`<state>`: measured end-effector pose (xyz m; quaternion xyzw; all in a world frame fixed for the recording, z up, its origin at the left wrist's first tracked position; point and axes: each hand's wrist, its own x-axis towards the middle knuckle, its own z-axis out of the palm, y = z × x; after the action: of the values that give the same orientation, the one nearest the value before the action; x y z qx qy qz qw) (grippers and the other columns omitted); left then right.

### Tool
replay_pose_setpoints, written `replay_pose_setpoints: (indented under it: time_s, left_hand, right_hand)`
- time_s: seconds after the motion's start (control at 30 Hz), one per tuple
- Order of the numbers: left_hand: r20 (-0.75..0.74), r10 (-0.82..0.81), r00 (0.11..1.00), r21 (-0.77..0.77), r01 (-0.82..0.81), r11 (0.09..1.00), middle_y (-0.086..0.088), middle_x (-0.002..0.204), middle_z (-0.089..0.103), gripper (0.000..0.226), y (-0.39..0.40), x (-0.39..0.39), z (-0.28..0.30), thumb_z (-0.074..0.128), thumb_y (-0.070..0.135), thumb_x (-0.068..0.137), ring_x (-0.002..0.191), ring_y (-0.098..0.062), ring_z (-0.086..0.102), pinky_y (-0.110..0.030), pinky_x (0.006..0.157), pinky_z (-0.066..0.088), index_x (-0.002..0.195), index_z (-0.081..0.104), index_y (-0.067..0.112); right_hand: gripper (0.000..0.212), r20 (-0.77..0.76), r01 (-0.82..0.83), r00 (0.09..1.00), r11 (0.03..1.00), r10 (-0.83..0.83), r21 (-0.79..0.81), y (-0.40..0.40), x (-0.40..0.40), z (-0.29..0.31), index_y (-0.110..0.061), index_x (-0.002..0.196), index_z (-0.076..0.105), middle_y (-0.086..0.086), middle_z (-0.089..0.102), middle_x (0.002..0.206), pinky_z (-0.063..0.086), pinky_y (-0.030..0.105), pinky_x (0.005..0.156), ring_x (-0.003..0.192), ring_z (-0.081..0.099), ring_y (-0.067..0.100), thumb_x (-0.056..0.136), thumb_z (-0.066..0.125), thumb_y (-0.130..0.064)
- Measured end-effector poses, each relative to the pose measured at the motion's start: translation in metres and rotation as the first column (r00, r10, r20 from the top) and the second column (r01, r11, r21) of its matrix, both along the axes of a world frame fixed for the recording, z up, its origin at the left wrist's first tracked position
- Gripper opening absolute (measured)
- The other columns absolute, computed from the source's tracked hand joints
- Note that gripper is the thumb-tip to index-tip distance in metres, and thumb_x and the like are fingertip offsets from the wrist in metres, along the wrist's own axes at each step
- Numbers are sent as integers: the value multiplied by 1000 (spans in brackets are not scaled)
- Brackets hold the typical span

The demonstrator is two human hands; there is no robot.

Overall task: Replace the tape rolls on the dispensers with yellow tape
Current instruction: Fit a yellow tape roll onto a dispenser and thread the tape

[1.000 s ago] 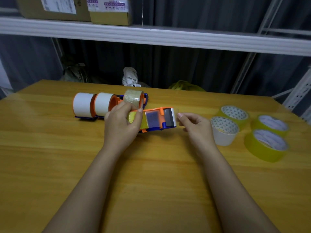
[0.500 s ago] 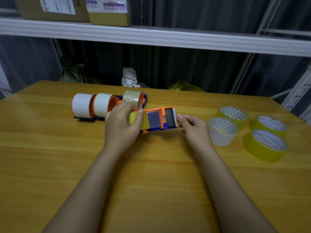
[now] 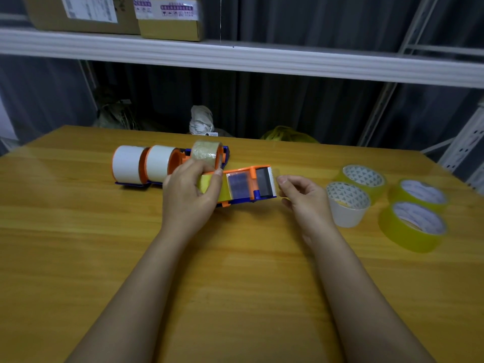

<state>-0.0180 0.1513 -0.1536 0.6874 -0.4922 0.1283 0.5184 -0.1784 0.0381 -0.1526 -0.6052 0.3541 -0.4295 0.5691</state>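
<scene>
On the wooden table (image 3: pixel 78 244) an orange and blue dispenser (image 3: pixel 248 184) lies on its side, loaded with a yellow roll (image 3: pixel 209 187) at its left end. The left hand (image 3: pixel 190 192) curls over that roll and grips it, thumb across the top. The right hand (image 3: pixel 305 197) sits just beside the dispenser's right end, thumb and forefinger together near the cutter, seemingly pinching the clear tape end (the strip itself is too faint to make out surely). Behind the left hand stand three more dispensers in a row: two carry white rolls (image 3: pixel 125 165), and the third holds a clear roll (image 3: pixel 205 153). To the right, well apart from the dispensers, lie three spare yellow rolls (image 3: pixel 411 226) flat on the table, with a removed white roll (image 3: pixel 347 204) just beside the nearest hand. On the far shelf (image 3: pixel 288 62) rest cardboard boxes (image 3: pixel 167 17).
</scene>
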Motion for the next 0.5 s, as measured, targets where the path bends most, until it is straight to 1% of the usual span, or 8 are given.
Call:
replay_pose_setpoints:
  time_s: [0.1,0.2,0.27,0.33,0.5]
  left_hand:
    - [-27,-17,999,-8,16,1000,17,78,50,21,1,0,0,48,40,90,75,-1,50,-33,66,39,85,56,21]
    - [-63,-34,997,-21,32,999,16,79,52,20,1,-1,2,51,37,90,77,-4,52,-37,67,44,86,58,19]
    - [-89,-40,995,-23,38,999,14,82,53,23,1,-2,2,51,37,89,79,-5,53,-38,69,45,86,60,15]
    - [-114,-48,992,-21,46,999,11,84,55,25,1,-2,2,52,37,89,80,-6,53,-35,67,46,87,60,14]
    - [-202,-62,978,-32,56,998,11,86,56,12,2,-4,2,57,27,94,80,2,52,-21,62,41,86,58,18]
  right_hand:
    - [10,3,-17,1000,1000,16,17,0,0,1,-20,98,69,-9,69,94,49,15,68,87,62,3,91,62,-23]
    - [10,7,-40,999,998,40,41,1,0,1,-23,98,68,-9,70,98,51,22,77,94,63,5,92,61,-24]
    - [10,29,-73,997,995,72,65,1,0,2,-24,97,67,-10,70,97,51,21,76,92,63,4,93,58,-24]
    - [11,45,-102,994,992,99,76,2,-1,2,-26,95,66,-10,69,97,51,20,75,91,63,3,95,56,-23]
    - [18,83,-155,985,985,149,72,1,0,3,-23,96,66,-5,70,98,53,22,77,96,63,6,98,49,-29]
